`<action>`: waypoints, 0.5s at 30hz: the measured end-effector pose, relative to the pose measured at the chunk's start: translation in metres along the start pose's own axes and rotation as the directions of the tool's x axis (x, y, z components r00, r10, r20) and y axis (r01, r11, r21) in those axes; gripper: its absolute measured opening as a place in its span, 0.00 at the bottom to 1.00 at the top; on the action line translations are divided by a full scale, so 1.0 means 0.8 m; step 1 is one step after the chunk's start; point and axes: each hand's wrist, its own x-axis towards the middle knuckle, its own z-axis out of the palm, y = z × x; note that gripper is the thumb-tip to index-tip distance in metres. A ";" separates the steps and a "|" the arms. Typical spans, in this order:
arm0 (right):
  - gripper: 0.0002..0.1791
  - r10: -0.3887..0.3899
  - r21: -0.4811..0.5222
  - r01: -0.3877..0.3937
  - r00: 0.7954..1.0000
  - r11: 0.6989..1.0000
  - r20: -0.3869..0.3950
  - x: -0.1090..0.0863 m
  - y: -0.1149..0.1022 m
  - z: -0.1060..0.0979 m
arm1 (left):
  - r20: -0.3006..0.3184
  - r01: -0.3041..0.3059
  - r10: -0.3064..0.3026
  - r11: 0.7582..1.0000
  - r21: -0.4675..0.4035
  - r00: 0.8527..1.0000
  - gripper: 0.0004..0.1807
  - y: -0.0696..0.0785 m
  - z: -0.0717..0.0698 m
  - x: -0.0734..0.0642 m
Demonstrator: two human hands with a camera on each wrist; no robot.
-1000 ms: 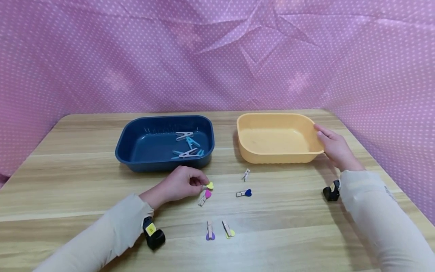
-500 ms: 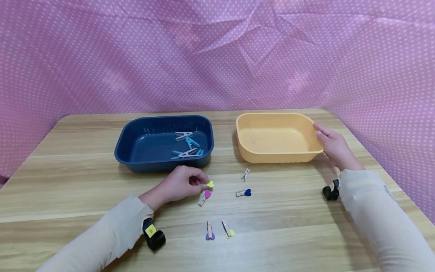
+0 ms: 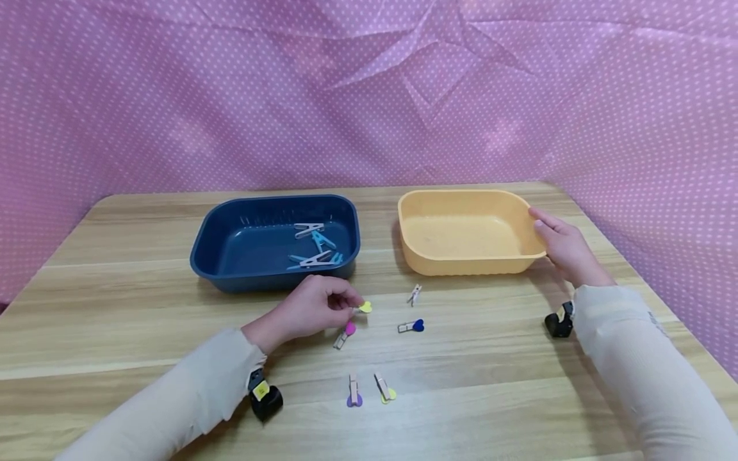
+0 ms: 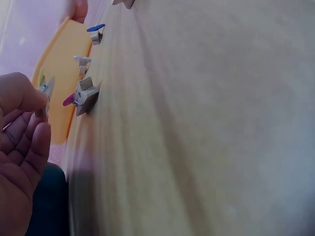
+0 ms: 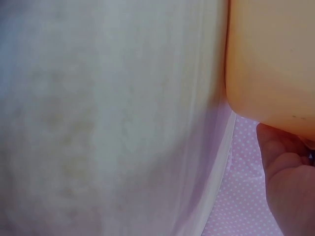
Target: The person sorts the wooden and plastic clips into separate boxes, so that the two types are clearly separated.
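Note:
My left hand [image 3: 308, 308] pinches a small wooden clothespin with a yellow heart [image 3: 366, 308] between thumb and fingertips, just above the table. In the left wrist view this clothespin [image 4: 46, 91] stands clear of the wood. Below those fingers lies a clothespin with a pink heart [image 3: 344, 334]. My right hand [image 3: 567, 251] grips the right side of a yellow plastic basin [image 3: 467, 266], thumb at the rim. In the right wrist view, fingers [image 5: 280, 147] curl against the basin's outer wall; some are cut off by the frame edge.
A dark blue basin [image 3: 259, 282] at left holds several plastic pegs [image 3: 314, 259], white and light blue. On the wooden table [image 3: 490, 378] lie a navy-heart clothespin [image 3: 410, 326], a whitish one [image 3: 414, 294], a purple-heart one [image 3: 353, 390] and another yellow-heart one [image 3: 383, 388]. A pink dotted curtain [image 3: 369, 96] surrounds the table.
My left hand has lifted the yellow-heart clothespin slightly and moved it a little right and away from me. My right hand stays at the yellow basin. The head view has shifted slightly.

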 end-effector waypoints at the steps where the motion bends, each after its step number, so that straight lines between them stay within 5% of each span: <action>1: 0.31 0.002 0.005 -0.002 1.000 1.000 0.000 0.000 0.000 0.000 | -0.002 -0.001 0.001 1.000 -0.001 1.000 0.09 0.001 0.000 0.001; 15: 0.32 -0.010 0.068 0.010 1.000 0.998 0.000 0.001 0.003 0.001 | -0.011 -0.007 0.006 1.000 -0.016 1.000 0.11 0.030 0.007 0.023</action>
